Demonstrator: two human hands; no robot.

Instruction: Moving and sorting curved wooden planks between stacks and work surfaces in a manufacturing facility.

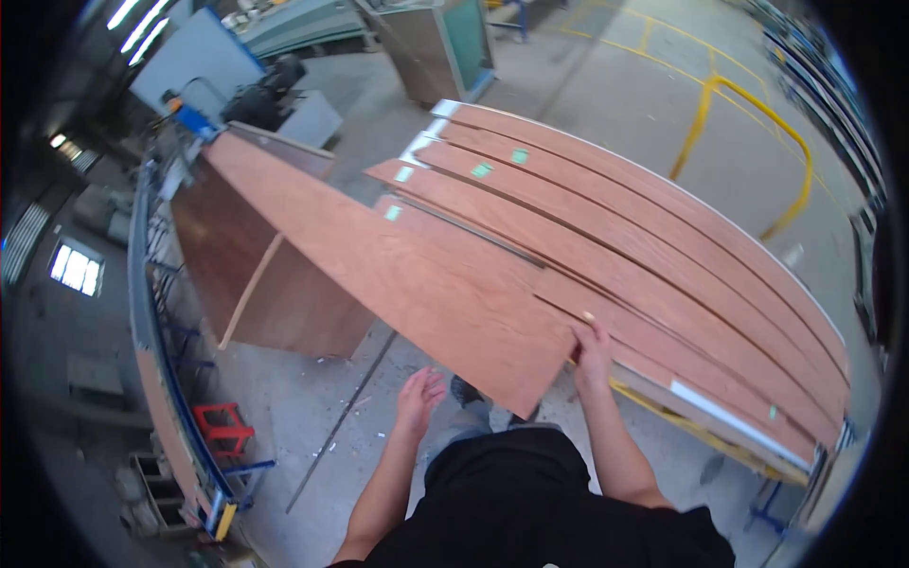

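Note:
A long reddish-brown wood panel (407,275) stretches from in front of my body toward the far left, over the edge of a stack of similar strips. My right hand (594,358) grips its near right corner, the thumb on top and the other fingers partly hidden. My left hand (418,399) is in the air to the left of the panel's near end, apart from it. Its fingers are loosely bent and nothing shows in them. The panel's far end reaches a blue tool or clamp (194,123).
Several wood strips (606,227) with small green labels lie on a bench at the right. A yellow rail (805,170) stands beyond. Brown sheets (246,256) lean below the panel at left. A red stool (223,428) stands by a long blue-edged bench (156,322).

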